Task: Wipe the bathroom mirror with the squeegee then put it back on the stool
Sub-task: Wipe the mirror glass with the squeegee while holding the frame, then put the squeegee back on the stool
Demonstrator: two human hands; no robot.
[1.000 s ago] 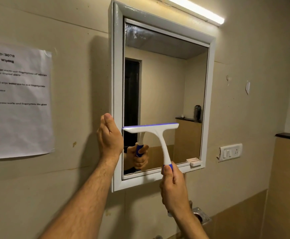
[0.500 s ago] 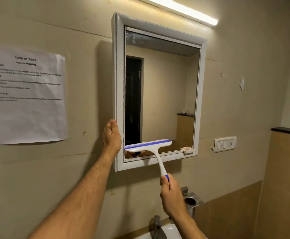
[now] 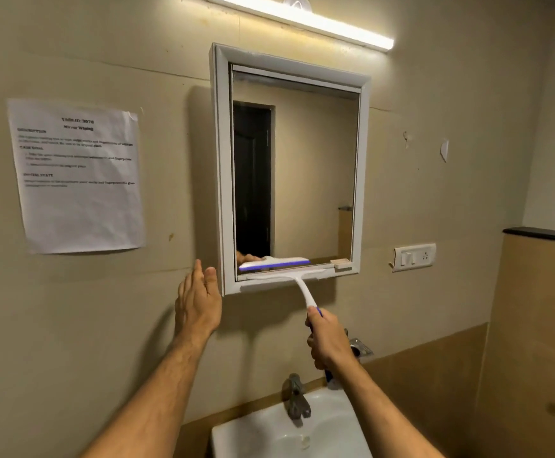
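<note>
A mirror [image 3: 312,166] in a white frame hangs on the beige wall. The white squeegee [image 3: 282,276] with a blue handle lies with its blade along the bottom edge of the glass, left half; its reflection shows just above. My right hand [image 3: 327,338] grips the squeegee's handle below the frame. My left hand [image 3: 198,302] is open, fingers up, just off the frame's lower left corner, apart from it. The stool is out of view.
A white sink [image 3: 289,431] with a metal tap [image 3: 296,396] sits right below. A printed paper sheet [image 3: 78,173] is taped left of the mirror. A switch plate [image 3: 413,257] is on the right, a tube light [image 3: 302,19] above. A dark ledge [image 3: 543,234] tops the tiled wall at right.
The squeegee has slid down from mid-mirror to the bottom edge of the glass. My left hand has come off the frame's left side and dropped lower. The view has pulled back.
</note>
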